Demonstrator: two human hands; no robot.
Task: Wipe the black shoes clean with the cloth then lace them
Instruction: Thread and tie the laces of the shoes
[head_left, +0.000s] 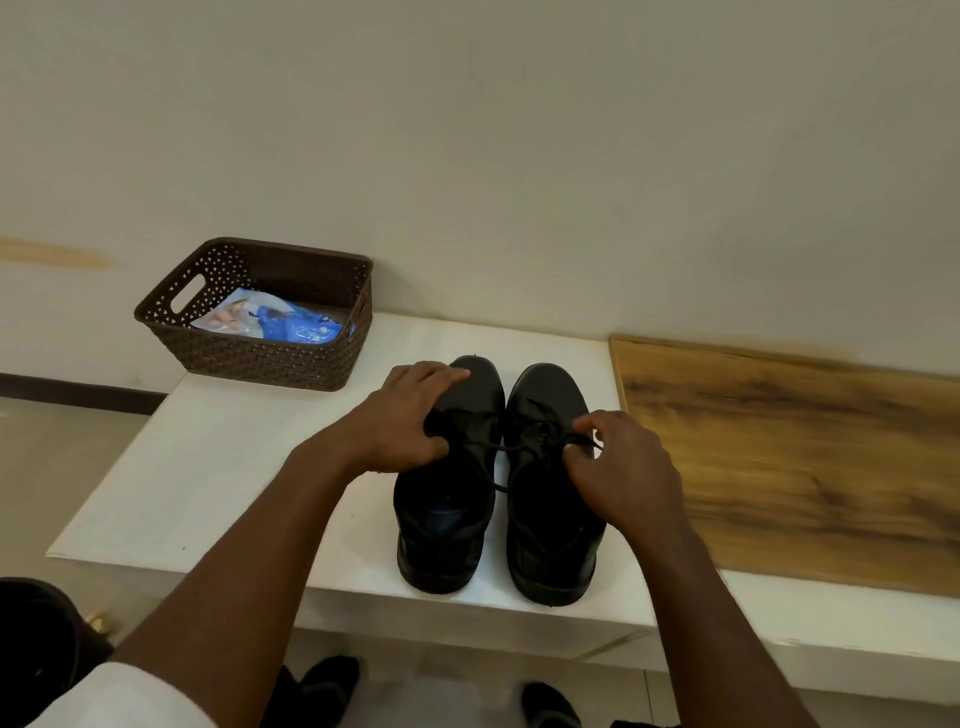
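The black shoes stand side by side, toes pointing to twelve o'clock and heels at the near edge of the white tabletop (223, 467), in the one head view: the left shoe (447, 499) and the right shoe (550, 499) sit just beside each other with a thin strip of white between them. The left hand (410, 421) lies over the laces and toe of the left shoe, its fingers stretched toward twelve o'clock across the vamp and its thumb tucked in at the lace area; whether it pinches a lace there I cannot tell. A black lace (498, 446) runs from under this hand across the gap toward three o'clock, to the right hand (623, 467), whose thumb and forefinger are pinched together on the lace above the right shoe's tongue. At ten o'clock from the shoes, a brown perforated basket (270, 358) stands on the far corner of the tabletop, with a blue and white packet (275, 319) lying inside. At three o'clock, a wood-grain board (805, 457) adjoins the white surface.
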